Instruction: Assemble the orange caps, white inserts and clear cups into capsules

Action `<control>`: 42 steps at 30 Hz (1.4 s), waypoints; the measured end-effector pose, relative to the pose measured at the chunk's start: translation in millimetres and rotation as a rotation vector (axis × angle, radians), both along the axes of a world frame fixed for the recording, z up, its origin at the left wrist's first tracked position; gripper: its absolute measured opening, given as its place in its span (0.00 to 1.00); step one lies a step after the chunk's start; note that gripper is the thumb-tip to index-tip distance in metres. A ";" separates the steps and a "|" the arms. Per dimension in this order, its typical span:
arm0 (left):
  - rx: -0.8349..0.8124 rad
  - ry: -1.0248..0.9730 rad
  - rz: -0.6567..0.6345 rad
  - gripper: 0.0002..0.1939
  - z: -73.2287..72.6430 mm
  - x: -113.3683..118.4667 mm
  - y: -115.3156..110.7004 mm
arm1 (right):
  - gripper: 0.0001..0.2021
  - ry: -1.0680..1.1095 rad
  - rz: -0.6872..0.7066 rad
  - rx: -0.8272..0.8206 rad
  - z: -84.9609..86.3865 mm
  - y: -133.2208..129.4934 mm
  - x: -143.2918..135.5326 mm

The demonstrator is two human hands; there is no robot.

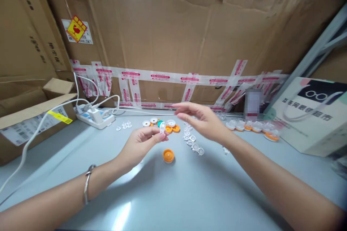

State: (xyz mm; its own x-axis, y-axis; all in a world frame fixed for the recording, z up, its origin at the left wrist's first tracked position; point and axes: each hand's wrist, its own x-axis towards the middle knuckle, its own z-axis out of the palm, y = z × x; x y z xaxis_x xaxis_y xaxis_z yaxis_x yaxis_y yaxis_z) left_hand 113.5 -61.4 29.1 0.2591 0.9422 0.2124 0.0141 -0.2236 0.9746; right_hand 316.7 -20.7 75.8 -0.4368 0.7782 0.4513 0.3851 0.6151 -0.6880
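Note:
My left hand [148,140] pinches a small white plastic part [162,127] between thumb and fingertips, above the table. My right hand [200,120] hovers to the right with its fingers apart and nothing in them. Beneath and beside it lies a trail of small white spoked plastic pieces [195,147]. An orange round cup [168,156] with a small pin at its centre sits on the table just in front of my left hand. Behind that hand are several round parts: white rings [146,123], orange discs [176,128] and a green piece [159,123] that is partly hidden.
Small white pegged discs [127,125] lie at the back left near a white power strip [99,120] with cables. Several clear-and-orange round units [257,127] line the back right, beside a white paper bag [306,115]. Cardboard boxes [162,36] wall the back and left.

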 end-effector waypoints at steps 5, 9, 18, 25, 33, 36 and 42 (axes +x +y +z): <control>-0.037 0.008 0.032 0.10 4.2 -1.0 8.1 | 0.12 -0.218 -0.329 -0.203 -31.6 30.3 51.2; -0.022 -0.089 0.034 0.11 -2.0 4.5 12.9 | 0.11 -0.316 -0.293 -0.335 -60.5 35.1 66.3; -0.021 -0.057 -0.064 0.12 -14.3 6.7 3.0 | 0.09 -0.287 -0.234 -0.455 -77.4 36.9 62.9; 0.037 0.143 0.004 0.11 -22.7 5.6 8.4 | 0.12 0.011 -0.249 -0.515 -48.1 15.7 46.3; 0.725 0.500 0.119 0.04 -30.8 6.8 6.2 | 0.14 0.394 -0.060 -0.740 -50.0 -14.7 6.1; 0.924 0.599 0.154 0.05 -31.0 7.6 3.3 | 0.13 0.439 -0.064 -0.778 -55.1 -21.0 -0.8; 1.051 0.796 0.201 0.05 -29.7 6.4 1.7 | 0.11 0.530 -0.020 -0.768 -57.2 -28.3 -9.3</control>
